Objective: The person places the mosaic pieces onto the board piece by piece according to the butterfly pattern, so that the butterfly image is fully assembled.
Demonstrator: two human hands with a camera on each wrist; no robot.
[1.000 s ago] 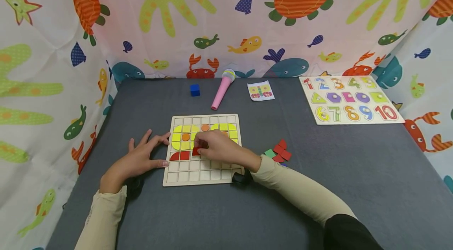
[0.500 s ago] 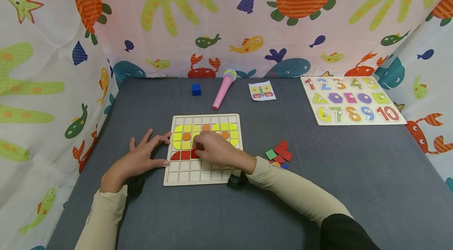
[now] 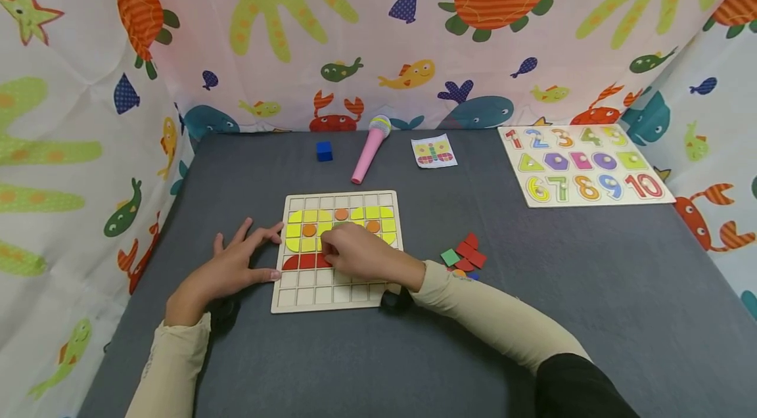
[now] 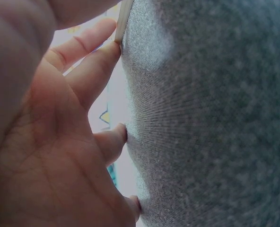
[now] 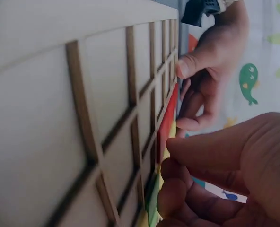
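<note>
A wooden grid board [image 3: 304, 300] lies on the grey tabletop, with yellow tiles [image 3: 310, 215] and orange round pieces [image 3: 341, 214] set in its upper rows. Below them runs a short row of red tiles [image 3: 307, 261], starting with a rounded one. My right hand [image 3: 367, 254] pinches the rightmost red square tile [image 3: 322, 261] of that row, down at its cell; the curled fingers partly hide it. In the right wrist view the thumb tip meets the red tiles [image 5: 166, 124]. My left hand [image 3: 227, 270] spreads its fingers, thumb and fingertips touching the board's left edge.
Loose red tiles [image 3: 471, 254], a green tile [image 3: 449, 257] and other pieces lie right of the board. Behind it are a blue cube [image 3: 324, 151], a pink toy microphone [image 3: 369, 154] and a butterfly pattern card [image 3: 434, 151]. A number puzzle [image 3: 585, 191] lies back right.
My right hand has lowered the red square tile from above the board into line with the other red tiles. My left hand has stayed at the board's edge.
</note>
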